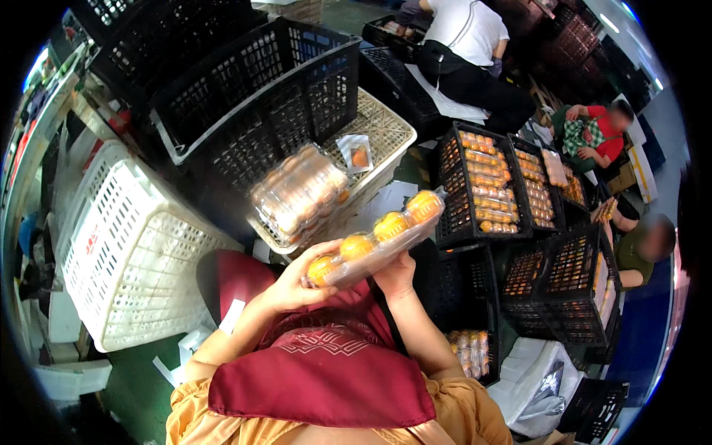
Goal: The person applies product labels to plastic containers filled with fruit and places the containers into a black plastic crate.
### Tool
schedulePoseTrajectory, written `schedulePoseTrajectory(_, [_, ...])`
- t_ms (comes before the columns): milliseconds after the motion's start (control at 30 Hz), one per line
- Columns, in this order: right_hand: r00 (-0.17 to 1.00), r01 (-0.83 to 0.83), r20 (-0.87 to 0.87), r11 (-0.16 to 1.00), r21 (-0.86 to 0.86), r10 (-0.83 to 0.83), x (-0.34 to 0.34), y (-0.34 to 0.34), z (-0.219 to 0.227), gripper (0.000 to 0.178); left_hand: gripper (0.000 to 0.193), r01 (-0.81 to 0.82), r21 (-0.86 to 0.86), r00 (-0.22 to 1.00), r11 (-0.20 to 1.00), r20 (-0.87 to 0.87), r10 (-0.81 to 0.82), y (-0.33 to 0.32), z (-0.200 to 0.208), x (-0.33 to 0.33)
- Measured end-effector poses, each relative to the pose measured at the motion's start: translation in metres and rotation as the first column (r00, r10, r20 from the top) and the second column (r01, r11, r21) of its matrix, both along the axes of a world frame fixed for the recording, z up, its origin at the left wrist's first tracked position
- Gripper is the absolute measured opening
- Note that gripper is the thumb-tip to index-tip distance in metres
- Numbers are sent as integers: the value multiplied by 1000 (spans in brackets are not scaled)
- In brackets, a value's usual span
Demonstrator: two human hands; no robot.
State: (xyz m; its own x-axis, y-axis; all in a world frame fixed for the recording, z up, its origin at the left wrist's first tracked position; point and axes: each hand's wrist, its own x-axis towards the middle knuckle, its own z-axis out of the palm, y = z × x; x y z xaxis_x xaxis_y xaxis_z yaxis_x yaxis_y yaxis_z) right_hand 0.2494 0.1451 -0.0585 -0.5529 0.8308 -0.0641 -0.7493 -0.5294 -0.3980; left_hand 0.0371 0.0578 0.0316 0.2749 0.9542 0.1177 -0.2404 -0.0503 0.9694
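Note:
Between my two hands is a long clear plastic pack of orange fruit [375, 236], tilted up toward the right. My left hand [300, 280] grips its lower left end, and my right hand [395, 276] supports it from below near the middle; some fingers of both are hidden by the pack. Just beyond it, a stack of clear fruit packs [300, 191] rests on an upturned white crate [382, 122]. Beside that stack lies a small card with an orange fruit picture [355, 153].
A large black crate [259, 96] stands behind the stack, a white basket [148, 252] at my left. Black crates of packed fruit [486, 182] stand at the right. A person in white [467, 30] bends at the back; two others [597, 137] sit at the far right.

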Motion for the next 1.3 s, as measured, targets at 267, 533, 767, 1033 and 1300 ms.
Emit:
schedulePoseTrajectory(267, [998, 21, -59, 999, 43, -19, 6, 1, -8, 73, 73, 69, -31, 997, 997, 23, -68, 0, -8, -1])
schedulePoseTrajectory(533, [971, -68, -225, 996, 59, 80, 3, 3, 4, 37, 72, 66, -13, 998, 998, 13, -66, -8, -23, -9])
schedulePoseTrajectory(767, [954, -12, -300, 1000, 10, 14, 2, 8, -18, 38, 73, 155, 202, 982, 967, -136, -129, -1, -22, -8])
schedulePoseTrajectory(1033, [994, -66, -85, 997, -28, 64, 10, -6, 26, 77, 72, -254, -243, 900, 936, 296, 320, 2, -26, -13])
schedulePoseTrajectory(1300, [971, -195, -125, 978, 69, 202, 16, -11, 82, 86, 55, -254, -410, 819, 876, 392, 420, 31, -68, -40])
